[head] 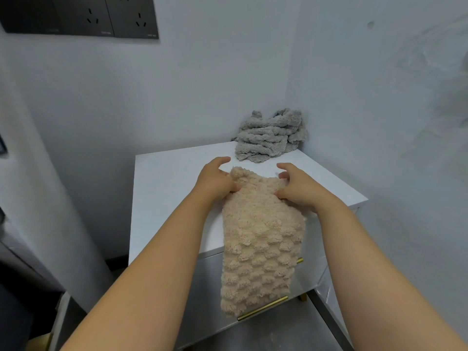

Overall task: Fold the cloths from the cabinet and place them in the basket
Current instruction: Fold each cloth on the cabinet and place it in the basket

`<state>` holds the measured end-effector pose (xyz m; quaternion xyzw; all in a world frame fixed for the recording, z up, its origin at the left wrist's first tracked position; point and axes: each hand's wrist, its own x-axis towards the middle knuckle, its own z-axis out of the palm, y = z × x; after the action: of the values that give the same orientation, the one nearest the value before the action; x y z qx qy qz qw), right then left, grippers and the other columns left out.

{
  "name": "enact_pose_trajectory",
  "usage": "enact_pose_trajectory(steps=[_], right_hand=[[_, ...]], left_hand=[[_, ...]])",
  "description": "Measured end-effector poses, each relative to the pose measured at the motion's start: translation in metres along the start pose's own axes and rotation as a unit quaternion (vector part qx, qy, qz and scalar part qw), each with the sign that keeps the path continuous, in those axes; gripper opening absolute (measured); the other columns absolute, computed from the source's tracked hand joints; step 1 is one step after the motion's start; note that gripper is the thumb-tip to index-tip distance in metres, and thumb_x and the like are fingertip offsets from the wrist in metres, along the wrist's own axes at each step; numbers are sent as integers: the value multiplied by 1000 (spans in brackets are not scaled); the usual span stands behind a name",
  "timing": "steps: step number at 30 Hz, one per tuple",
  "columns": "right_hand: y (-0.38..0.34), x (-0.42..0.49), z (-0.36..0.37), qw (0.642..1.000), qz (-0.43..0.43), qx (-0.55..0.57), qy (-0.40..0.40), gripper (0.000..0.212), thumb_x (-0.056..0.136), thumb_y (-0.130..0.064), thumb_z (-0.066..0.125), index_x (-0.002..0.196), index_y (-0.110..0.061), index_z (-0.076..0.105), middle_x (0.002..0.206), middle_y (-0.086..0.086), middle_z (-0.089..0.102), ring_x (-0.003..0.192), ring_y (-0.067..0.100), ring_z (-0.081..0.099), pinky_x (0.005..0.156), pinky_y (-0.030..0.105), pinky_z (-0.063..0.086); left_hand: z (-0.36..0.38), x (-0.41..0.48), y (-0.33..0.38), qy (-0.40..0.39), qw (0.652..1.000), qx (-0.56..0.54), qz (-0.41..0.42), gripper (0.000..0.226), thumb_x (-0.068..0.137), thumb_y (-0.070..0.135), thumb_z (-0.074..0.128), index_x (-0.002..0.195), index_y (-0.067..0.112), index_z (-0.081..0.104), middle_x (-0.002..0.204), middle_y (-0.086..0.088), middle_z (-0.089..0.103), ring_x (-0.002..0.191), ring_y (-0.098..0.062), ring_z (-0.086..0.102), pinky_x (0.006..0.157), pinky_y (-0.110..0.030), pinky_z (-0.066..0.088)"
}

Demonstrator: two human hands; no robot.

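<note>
Left grip [215, 181] is clamped on the far left corner of the beige cloth [260, 236], thumb pressed into the pile on top and the other fingers curled round the edge. Right grip [296, 186] is clamped on the far right corner in the same way, thumb on the near side and fingers hooked over the far edge. The two are near each other, with only the cloth's narrow far end between them.

The beige cloth is thick and bumpy. Its far end lies on the white top of the cabinet [164, 186]; the rest drapes over the near edge and hangs down the drawer fronts, covering part of the lower brass handle [263, 309]. A short piece of an upper handle [299, 261] shows just right of the cloth.

A grey cloth [271, 138] sits crumpled in a heap on the far right corner of the cabinet top, against the corner of the walls, apart from the beige cloth and both grips.

Dark wall sockets [109, 16] are mounted high on the far left wall.
</note>
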<state>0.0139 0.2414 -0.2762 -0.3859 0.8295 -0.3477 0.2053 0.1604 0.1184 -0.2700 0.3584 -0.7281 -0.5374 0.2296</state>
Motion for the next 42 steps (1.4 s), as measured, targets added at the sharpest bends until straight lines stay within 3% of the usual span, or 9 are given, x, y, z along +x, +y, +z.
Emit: enact_pose_trajectory(steps=[4,8,12,18,22,25,31,38,42], right_hand=[[-2,5,-4,999,5,45,-9,80,83,0,66,148,-20,25,138,9,42,80,17,58,71,31,51],[0,14,-4,993,10,115,5,81,80,-1,72,146,-18,29,122,13,53,90,23,60,82,34,50],[1,23,-3,976,28,215,27,75,78,3,71,142,-14,36,94,8,59,81,19,62,72,28,48],[-1,35,4,959,9,252,131,47,76,11,69,114,-12,54,63,-2,51,56,7,52,54,17,43],[0,43,13,967,-20,189,170,23,73,3,74,84,-15,65,66,-3,57,60,10,51,59,22,42],[-3,48,15,969,-37,130,208,29,75,0,72,63,-23,59,61,-4,55,54,10,45,49,20,34],[-12,40,4,967,-61,104,226,32,75,-3,73,60,-24,55,62,0,57,57,21,51,57,29,42],[-15,22,-5,978,-50,104,174,23,78,3,65,69,-13,50,64,10,61,58,24,65,61,41,55],[-11,11,-1,976,-46,117,178,19,76,3,62,71,-13,53,65,9,62,57,23,67,59,40,54]], left_hand=[[-5,9,0,-13,980,-199,-25,79,75,-23,59,138,22,45,121,-15,49,109,-32,57,91,-43,53],[-5,14,3,-21,965,-263,-11,77,77,-26,53,137,22,46,107,-7,49,93,-25,60,77,-34,56],[-6,26,2,-9,961,-277,-9,76,78,-25,53,137,22,46,102,-5,51,87,-25,61,70,-31,57],[-4,45,-14,95,993,-68,29,65,74,-9,70,131,16,52,87,-1,49,82,-23,58,80,-38,54],[-7,48,-16,143,985,72,63,20,74,2,76,84,17,66,69,9,52,79,-17,56,72,-25,42],[-8,51,-17,171,980,63,85,26,73,7,75,63,22,57,64,10,54,70,-14,53,64,-24,40],[-8,50,-13,199,965,100,136,15,76,13,73,74,18,59,73,10,56,74,-13,52,62,-24,38],[-15,40,-3,103,978,85,159,20,76,9,72,69,22,58,78,7,61,68,-13,54,64,-26,47],[-25,27,5,42,986,54,152,20,80,-1,66,73,14,55,81,-5,67,54,-18,64,47,-22,46]])
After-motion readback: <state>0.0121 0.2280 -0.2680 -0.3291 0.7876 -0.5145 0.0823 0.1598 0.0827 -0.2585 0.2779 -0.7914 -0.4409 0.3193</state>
